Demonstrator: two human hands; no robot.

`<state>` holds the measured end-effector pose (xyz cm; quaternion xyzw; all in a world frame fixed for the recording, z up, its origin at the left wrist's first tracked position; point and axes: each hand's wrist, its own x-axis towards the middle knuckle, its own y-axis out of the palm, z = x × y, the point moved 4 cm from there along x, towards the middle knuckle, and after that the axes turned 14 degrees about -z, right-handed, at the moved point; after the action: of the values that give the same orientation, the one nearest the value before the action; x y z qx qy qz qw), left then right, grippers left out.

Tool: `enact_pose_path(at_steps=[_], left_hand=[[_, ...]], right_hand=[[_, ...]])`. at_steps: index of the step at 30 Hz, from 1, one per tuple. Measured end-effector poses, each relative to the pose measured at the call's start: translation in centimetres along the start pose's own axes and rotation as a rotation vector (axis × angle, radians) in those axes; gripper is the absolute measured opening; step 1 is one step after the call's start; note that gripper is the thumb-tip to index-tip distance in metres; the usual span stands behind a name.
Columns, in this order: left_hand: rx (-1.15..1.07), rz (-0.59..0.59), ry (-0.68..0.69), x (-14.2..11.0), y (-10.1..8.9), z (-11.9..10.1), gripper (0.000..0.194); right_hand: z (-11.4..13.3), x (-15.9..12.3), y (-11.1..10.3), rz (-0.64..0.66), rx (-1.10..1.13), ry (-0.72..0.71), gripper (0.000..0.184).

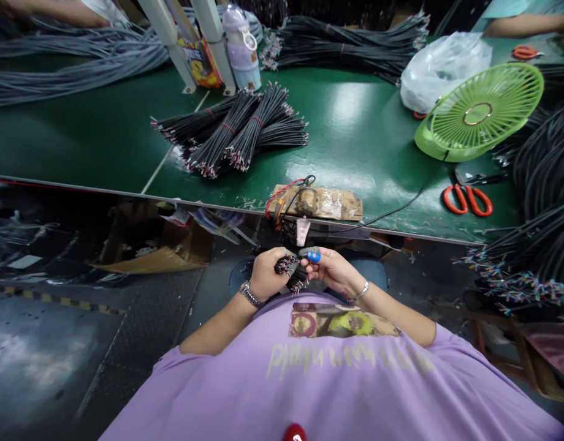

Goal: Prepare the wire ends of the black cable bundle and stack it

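The wire bundle (pixel 287 265) sat at the tabletop's (pixel 350 131) six o'clock — left hand (pixel 270 274) gripping it, right hand (pixel 336 268) curled at its three-o'clock side, any pinch unclear. Two-handed fastening seemed underway; next likely called for steady left support.

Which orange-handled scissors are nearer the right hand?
The front scissors, lying on the near side of the green fan; the back scissors lie beyond the fan, farther from the right hand.

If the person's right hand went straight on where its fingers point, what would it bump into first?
Most likely the dark wire bundle in the left hand; the right hand seems close against it, though exact contact is unclear.
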<state>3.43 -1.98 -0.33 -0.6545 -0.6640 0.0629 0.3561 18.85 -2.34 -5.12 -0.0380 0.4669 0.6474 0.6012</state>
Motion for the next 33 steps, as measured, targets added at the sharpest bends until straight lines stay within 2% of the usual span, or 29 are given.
enact_pose_path(at_steps=[7,10,12,14,17,20,24,26,28,30,33], left_hand=[[-0.014,0.025,-0.032,-0.1,0.2,0.3,0.006],[-0.016,0.032,-0.064,-0.2,0.3,0.6,0.004],[-0.043,0.037,-0.120,-0.2,0.4,0.9,0.003],[-0.104,0.052,-0.201,-0.2,0.5,1.1,0.007],[-0.212,0.081,-0.305,-0.1,0.7,1.2,0.010],[-0.259,0.099,-0.336,0.0,0.6,1.1,0.009],[-0.222,0.120,-0.277,0.4,0.1,0.6,0.013],[-0.201,0.151,-0.248,0.5,-0.2,0.3,0.013],[-0.216,0.227,-0.224,0.5,-0.2,0.1,0.011],[-0.271,0.300,-0.217,0.4,-0.1,-0.1,0.013],[-0.375,0.268,-0.273,0.4,-0.2,0.1,0.017]], right_hand=[[0.0,0.1,0.0,-0.013,-0.025,0.028,0.019],[0.0,0.0,0.1,-0.044,-0.084,-0.007,0.020],[0.5,-0.1,0.1,-0.075,-0.177,-0.114,0.019],[1.2,-0.5,0.3,-0.096,-0.319,-0.292,0.017],[2.4,-1.2,1.0,-0.054,-0.542,-0.545,0.016],[3.3,-1.8,1.6,0.021,-0.683,-0.642,0.016],[4.2,-1.8,1.7,0.044,-0.723,-0.596,0.012],[4.2,-1.4,1.7,0.092,-0.712,-0.485,0.016],[3.8,-0.9,1.7,0.167,-0.700,-0.350,0.020],[3.4,-0.5,1.7,0.199,-0.672,-0.275,0.022],[3.1,0.0,1.2,0.084,-0.541,-0.290,0.023]])
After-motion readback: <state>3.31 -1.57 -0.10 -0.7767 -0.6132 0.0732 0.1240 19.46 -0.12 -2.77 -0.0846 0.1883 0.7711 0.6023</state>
